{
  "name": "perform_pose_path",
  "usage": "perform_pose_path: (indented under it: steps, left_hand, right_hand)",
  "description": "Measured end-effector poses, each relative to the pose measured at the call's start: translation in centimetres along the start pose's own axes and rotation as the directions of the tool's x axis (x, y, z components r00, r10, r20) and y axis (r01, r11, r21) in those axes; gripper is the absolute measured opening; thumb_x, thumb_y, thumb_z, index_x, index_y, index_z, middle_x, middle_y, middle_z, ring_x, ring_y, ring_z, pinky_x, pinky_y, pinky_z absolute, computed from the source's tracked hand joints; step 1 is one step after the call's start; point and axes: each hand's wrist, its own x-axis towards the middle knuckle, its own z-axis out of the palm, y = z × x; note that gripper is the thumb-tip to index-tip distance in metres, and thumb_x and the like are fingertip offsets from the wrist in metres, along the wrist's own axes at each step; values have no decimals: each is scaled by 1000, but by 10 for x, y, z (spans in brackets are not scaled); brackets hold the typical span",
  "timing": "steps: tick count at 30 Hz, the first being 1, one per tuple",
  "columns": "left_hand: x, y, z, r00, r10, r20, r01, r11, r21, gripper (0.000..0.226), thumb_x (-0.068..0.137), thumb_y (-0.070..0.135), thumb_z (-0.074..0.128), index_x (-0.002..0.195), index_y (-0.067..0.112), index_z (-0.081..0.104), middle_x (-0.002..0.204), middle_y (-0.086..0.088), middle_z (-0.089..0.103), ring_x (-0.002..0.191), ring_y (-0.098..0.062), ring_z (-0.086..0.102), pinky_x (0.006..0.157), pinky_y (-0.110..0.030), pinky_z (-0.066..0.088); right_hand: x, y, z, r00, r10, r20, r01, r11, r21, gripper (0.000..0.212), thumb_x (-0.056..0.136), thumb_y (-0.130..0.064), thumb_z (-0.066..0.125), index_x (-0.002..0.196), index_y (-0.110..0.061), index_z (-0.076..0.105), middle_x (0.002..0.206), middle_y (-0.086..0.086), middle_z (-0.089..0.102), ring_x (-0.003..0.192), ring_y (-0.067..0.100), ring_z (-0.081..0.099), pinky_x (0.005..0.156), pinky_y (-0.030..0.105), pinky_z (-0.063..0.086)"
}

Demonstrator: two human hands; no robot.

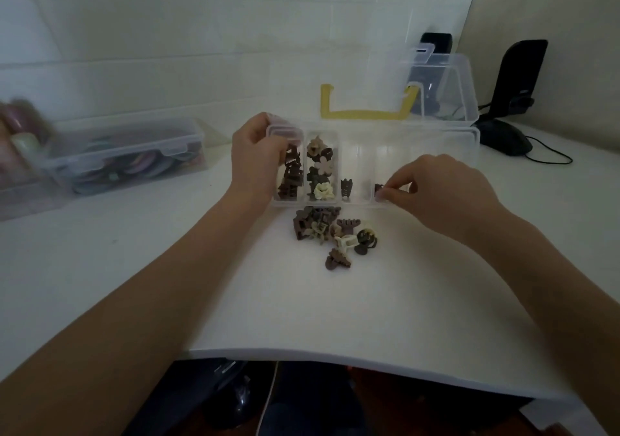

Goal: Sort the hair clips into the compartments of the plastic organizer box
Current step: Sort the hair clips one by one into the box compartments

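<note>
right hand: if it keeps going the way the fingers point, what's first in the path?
The right hand points left along the organizer box front; it pinches a dark clip. Next in line is probably the divider wall, then the lone dark clip; depth unclear.

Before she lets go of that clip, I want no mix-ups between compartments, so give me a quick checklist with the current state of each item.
1. Right hand over the intended compartment: ok, its fingertips pinch a small dark clip at the near end of the fourth compartment from the left.
2. That compartment free of other kinds: ok, nothing else shows in it.
3. Organizer box steadied: ok, the left hand grips its left end.
4. Lid out of the way: ok, it stands open behind.
5. Clips left to sort: not ok, a loose pile lies on the table.
6. Clip matches the compartment's kind: cannot tell, too small.
</note>
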Motion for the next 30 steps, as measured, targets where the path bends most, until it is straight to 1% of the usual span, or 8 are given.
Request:
perform_pose_path:
  steps: [3, 6, 9, 12, 18, 22, 28, 30]
  left_hand:
    - [2, -1, 0, 1000, -25, -10, 25, 1000, 1, 33, 65, -19, 36, 57, 12, 46, 45, 14, 50, 41, 3, 44, 41, -11, 33]
    - [2, -1, 1, 998, -59, -16, 59, 998, -21, 32, 66, -19, 36, 57, 11, 41, 53, 6, 48, 40, 3, 46, 39, -12, 33]
    - [1, 0, 1, 995, -98, -13, 97, 994, -57, 34, 70, -18, 36, 56, 13, 35, 46, 12, 45, 38, 3, 46, 38, -10, 34]
    - [3, -1, 1, 994, -111, -20, 110, 992, -54, 33, 73, -15, 38, 57, 14, 37, 57, 4, 42, 39, 3, 42, 39, -10, 35]
    - [7, -6, -3, 988, -157, -10, 156, 987, -46, 27, 74, -8, 43, 61, 16, 46, 66, 0, 45, 55, -7, 46, 42, -15, 37]
    - [10, -7, -6, 979, -200, 21, 201, 977, -65, 12, 60, 5, 48, 66, 15, 50, 71, -1, 50, 63, -14, 48, 48, -20, 38]
    - [15, -9, -12, 976, -214, 47, 216, 975, -55, 30, 52, 8, 48, 81, 8, 51, 85, -11, 49, 72, -21, 51, 54, -26, 38]
    - [14, -9, -13, 974, -219, 58, 223, 972, -71, 33, 50, 7, 47, 83, 8, 50, 86, -12, 48, 64, -19, 54, 52, -22, 39]
  right_hand:
    - [-3, -3, -3, 992, -54, -110, 56, 998, 14, 24, 87, -49, 54, 87, -32, 70, 62, -14, 54, 55, 5, 46, 51, 22, 32]
    - [-6, -9, -10, 945, -108, -308, 177, 963, 203, 21, 85, -46, 57, 77, -31, 70, 42, -12, 38, 39, 8, 33, 46, 21, 25]
    - [-10, -16, -15, 956, -253, -147, 292, 854, 430, 21, 78, -46, 58, 77, -30, 72, 37, -6, 39, 37, 11, 32, 45, 20, 27]
    - [-12, -19, -8, 937, -343, 68, 314, 911, 266, 20, 77, -50, 59, 88, -38, 71, 43, -9, 48, 41, 8, 41, 47, 20, 30]
    - [-11, -21, -3, 947, -293, 133, 280, 954, 105, 19, 82, -50, 60, 91, -37, 71, 45, -9, 37, 42, 4, 37, 47, 21, 28]
    - [-11, -21, 0, 955, -289, 61, 261, 924, 280, 23, 76, -53, 61, 80, -34, 73, 41, -11, 45, 40, 8, 38, 47, 21, 25]
    - [-6, -11, -10, 969, -151, -195, 234, 813, 533, 12, 76, -41, 69, 73, -30, 72, 37, -6, 36, 39, 11, 24, 47, 23, 24]
    - [-5, -9, -12, 964, -100, -248, 226, 800, 556, 10, 78, -37, 70, 72, -29, 71, 39, -3, 38, 39, 11, 26, 48, 25, 29]
